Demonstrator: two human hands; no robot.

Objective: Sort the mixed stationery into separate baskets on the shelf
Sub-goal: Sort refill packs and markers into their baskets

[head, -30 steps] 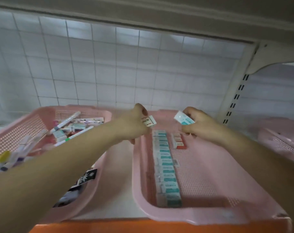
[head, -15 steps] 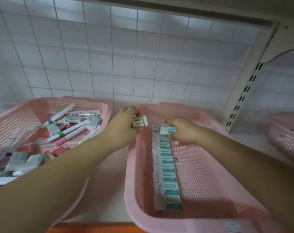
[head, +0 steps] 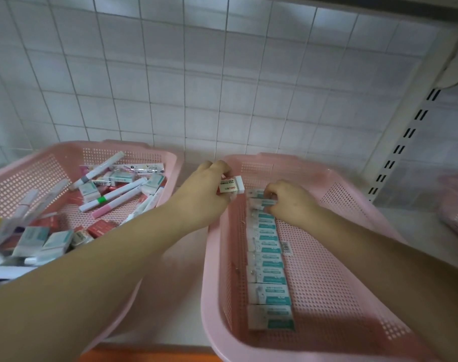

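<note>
Two pink mesh baskets stand side by side on the shelf. The left basket [head: 47,155] holds mixed markers, pens and boxed erasers. The right basket [head: 335,257] holds a straight row of teal-sleeved erasers [head: 267,259] along its left side. My left hand [head: 204,197] pinches a red-sleeved 2B eraser [head: 230,185] above the right basket's far left rim. My right hand [head: 290,202] lies at the far end of the row, its fingers curled on a teal-sleeved eraser [head: 260,203] that lies there.
A white tiled wall stands behind the baskets. A white slotted shelf upright [head: 405,142] runs up at the right, and part of a third pink basket [head: 455,218] shows at the right edge. A barcode sticker [head: 286,247] lies on the right basket's floor.
My right hand has come down from above the basket and set its teal eraser at the far end of the row. My left hand keeps the red eraser near the rim.
</note>
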